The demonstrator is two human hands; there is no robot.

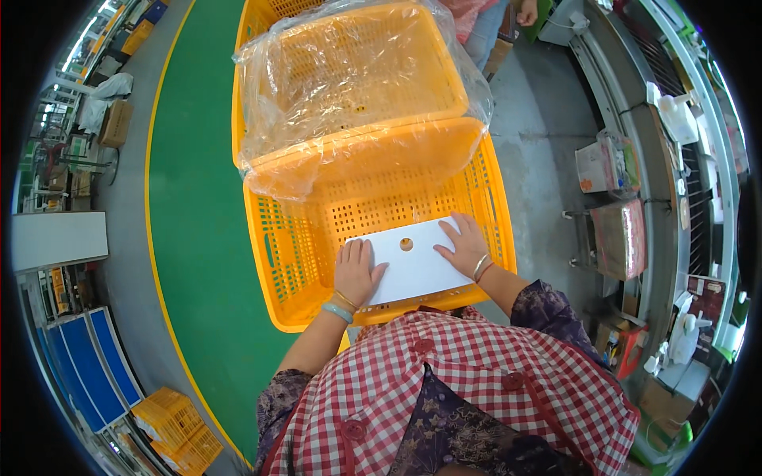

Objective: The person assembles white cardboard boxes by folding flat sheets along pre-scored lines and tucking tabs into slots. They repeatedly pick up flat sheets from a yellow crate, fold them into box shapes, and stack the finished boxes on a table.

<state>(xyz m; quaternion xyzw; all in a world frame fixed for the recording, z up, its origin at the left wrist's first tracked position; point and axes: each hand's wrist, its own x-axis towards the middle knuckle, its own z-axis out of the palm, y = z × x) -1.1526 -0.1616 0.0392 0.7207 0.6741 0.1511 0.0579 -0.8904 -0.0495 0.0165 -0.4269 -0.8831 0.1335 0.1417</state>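
A white flat rectangular piece [421,274] with one round hole near its far edge lies between my hands, over the near yellow plastic crate [278,297]. Whether it is a box or a single sheet I cannot tell. My left hand [357,274] grips its left end, with the fingers over the top and the thumb along the surface. At the right end my right hand [467,247] holds it the same way, its thumb pointing inward. Yellow shows through the hole. The crate has slotted walls and a perforated floor, partly hidden by the white piece.
Beyond the near crate stands another yellow crate [373,71] draped with clear plastic film [274,103]. A green floor lane [202,238] with a yellow line runs along the left. On the right are a metal bench [627,87] and wrapped packages [619,238]. Another person's hand [527,12] shows at the far right.
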